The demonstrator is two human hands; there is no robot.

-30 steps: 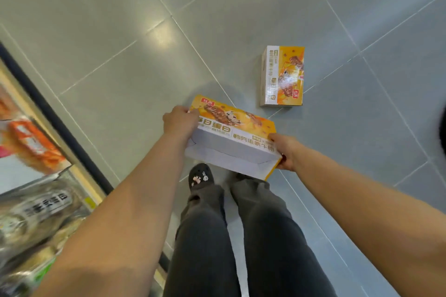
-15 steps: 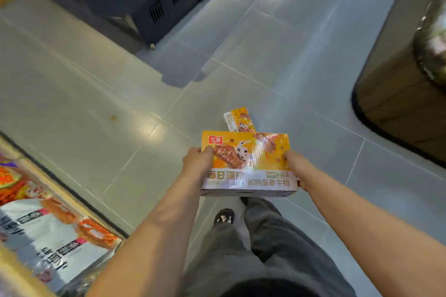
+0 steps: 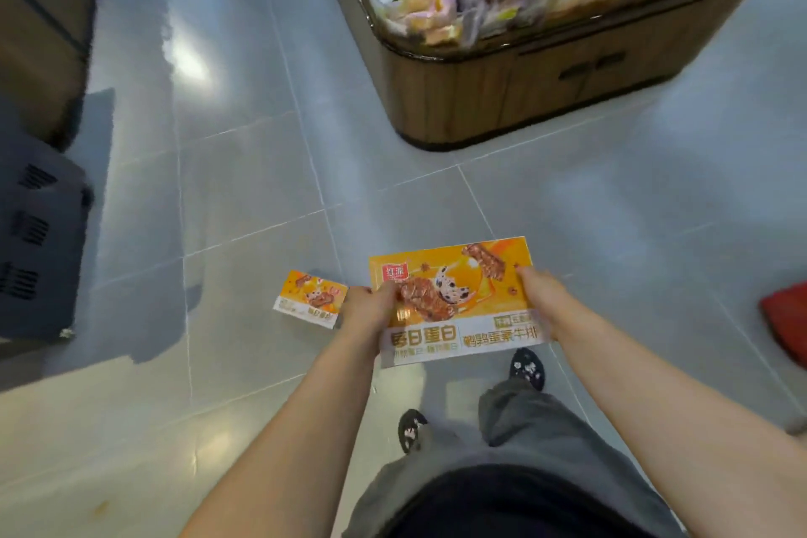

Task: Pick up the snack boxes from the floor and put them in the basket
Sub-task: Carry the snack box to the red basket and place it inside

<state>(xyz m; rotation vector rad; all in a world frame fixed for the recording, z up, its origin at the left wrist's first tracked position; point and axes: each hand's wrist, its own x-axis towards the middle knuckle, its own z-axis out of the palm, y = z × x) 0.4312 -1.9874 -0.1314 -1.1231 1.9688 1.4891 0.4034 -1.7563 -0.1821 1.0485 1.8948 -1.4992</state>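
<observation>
I hold an orange and white snack box (image 3: 458, 301) flat in front of me, above the floor, its printed face up. My left hand (image 3: 371, 304) grips its left edge and my right hand (image 3: 539, 297) grips its right edge. A second, matching snack box (image 3: 311, 298) lies on the grey tiled floor just left of my left hand. A dark plastic basket (image 3: 39, 249) with slotted vents stands on the floor at the far left edge, partly cut off.
A wooden display bin (image 3: 524, 74) heaped with wrapped snacks stands ahead to the right. A brown cabinet (image 3: 39, 13) fills the upper left corner. A red object (image 3: 786, 323) shows at the right edge. My legs and shoes (image 3: 527, 367) are below the box.
The view has swung right: the basket slid from top centre to the far left and the snack bin came into view. The held box stays in both hands, its face turned up more.
</observation>
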